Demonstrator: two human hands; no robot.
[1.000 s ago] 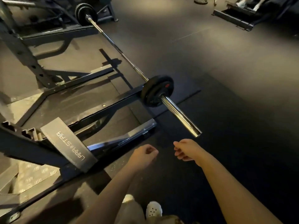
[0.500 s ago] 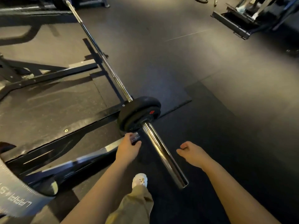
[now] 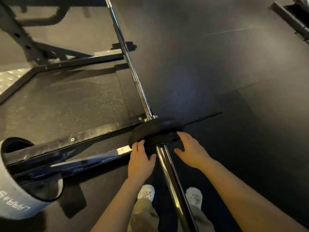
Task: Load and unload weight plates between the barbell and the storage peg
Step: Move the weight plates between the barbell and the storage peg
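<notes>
Both hands meet a black weight plate point(image 3: 155, 131) on the barbell point(image 3: 168, 171): left hand point(image 3: 140, 160) gripping its seven o'clock edge, right hand point(image 3: 192, 151) spread wide at four o'clock.

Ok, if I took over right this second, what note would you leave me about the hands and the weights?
Left hand: fingers curled over the near left edge of the black weight plate, thumb on its face.
Right hand: open, fingertips touching the plate's right edge, not gripping yet.
The plate sits on the barbell sleeve, up against the collar; the bar runs away toward the rack.
Done: both hands have reached the plate.
Left: close the right hand, probably slide the plate off the sleeve toward you, carry it to the storage peg, which is not clearly in view.
</notes>
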